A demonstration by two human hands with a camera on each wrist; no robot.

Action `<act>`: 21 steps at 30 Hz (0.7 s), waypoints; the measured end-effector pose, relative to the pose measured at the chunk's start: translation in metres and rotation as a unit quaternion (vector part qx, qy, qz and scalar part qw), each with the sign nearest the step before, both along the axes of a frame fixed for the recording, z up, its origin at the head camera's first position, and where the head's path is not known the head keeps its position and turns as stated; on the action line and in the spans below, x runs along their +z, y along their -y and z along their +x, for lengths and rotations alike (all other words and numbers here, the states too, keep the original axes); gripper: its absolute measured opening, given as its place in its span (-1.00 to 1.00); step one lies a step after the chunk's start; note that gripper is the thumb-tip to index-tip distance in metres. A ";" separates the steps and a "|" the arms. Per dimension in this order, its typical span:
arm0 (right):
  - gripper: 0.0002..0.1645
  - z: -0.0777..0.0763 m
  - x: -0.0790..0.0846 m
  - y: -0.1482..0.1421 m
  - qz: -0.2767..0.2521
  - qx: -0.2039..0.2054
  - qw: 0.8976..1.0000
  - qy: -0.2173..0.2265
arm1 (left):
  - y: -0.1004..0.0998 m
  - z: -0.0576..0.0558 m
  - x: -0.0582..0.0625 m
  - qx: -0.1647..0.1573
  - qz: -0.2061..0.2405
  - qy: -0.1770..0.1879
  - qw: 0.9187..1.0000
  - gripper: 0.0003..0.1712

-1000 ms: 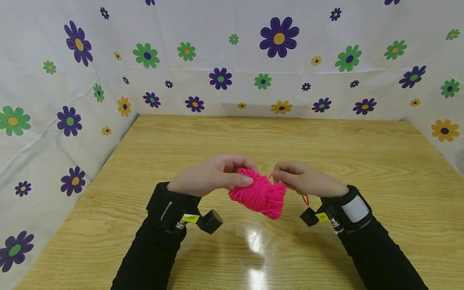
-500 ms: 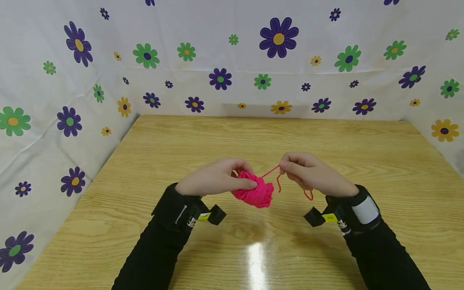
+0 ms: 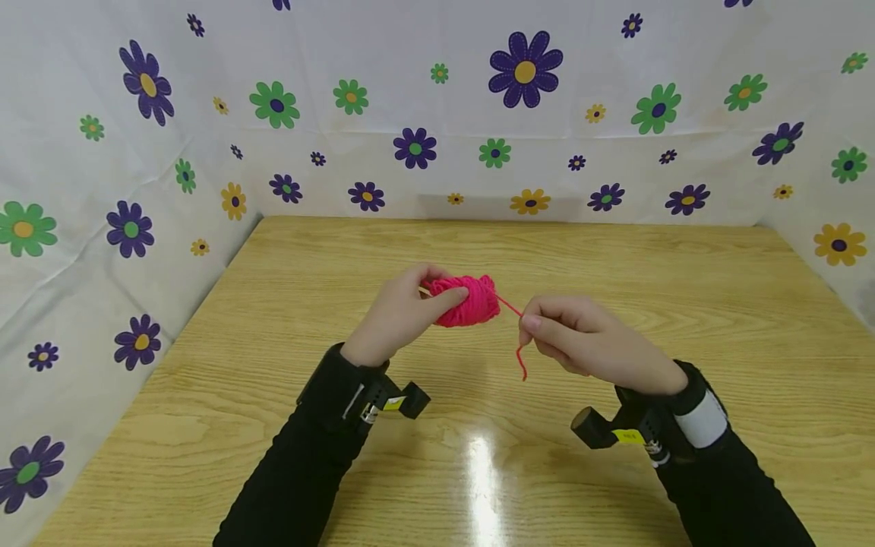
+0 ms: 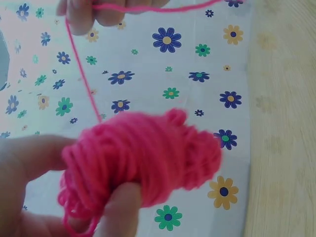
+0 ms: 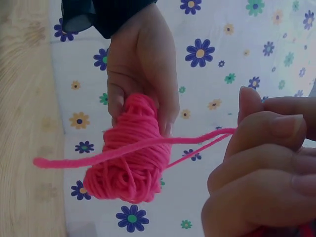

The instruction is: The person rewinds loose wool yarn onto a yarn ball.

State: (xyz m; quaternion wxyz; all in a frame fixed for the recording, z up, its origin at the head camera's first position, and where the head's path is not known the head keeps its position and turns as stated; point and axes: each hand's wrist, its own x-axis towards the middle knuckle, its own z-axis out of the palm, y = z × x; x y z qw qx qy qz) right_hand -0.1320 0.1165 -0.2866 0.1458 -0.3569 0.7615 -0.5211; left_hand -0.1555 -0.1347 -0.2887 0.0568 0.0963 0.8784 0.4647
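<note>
Above the middle of the table, my left hand point(image 3: 403, 308) grips a small bundle of bright pink yarn point(image 3: 472, 302), thumb on the near side. In the left wrist view the wound yarn point(image 4: 143, 158) shows its wraps and a loop near the thumb. To the right, my right hand point(image 3: 588, 338) pinches the yarn strand between thumb and curled fingers. From the bundle the strand point(image 3: 509, 305) runs taut to those fingertips, and its loose end point(image 3: 522, 365) hangs below them. The right wrist view shows that loose tail point(image 5: 98, 158) passing in front of the bundle.
The wooden table point(image 3: 328, 258) lies beneath both hands. A white flower-printed cloth point(image 3: 451, 99) rises behind it and along both sides. A wrist camera point(image 3: 413, 400) sticks out below the left hand, another camera point(image 3: 593, 427) below the right.
The left hand has carried the bundle up and away toward the back of the table. The right hand has drawn the strand out to the right, then slightly down, lengthening the gap.
</note>
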 end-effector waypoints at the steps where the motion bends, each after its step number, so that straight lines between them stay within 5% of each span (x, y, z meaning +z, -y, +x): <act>1: -0.69 0.002 0.000 0.001 -0.002 0.005 1.000 -0.008 | 0.000 0.000 0.000 0.014 0.017 -0.004 1.000 -0.55; 9: -0.70 0.011 -0.006 0.016 -0.006 0.068 0.997 -0.038 | 0.002 -0.006 0.001 0.086 0.175 -0.021 0.981 -0.56; 21: -0.68 0.007 -0.018 0.029 0.069 0.105 0.992 -0.013 | 0.007 0.001 0.015 0.054 0.410 0.036 0.910 -0.57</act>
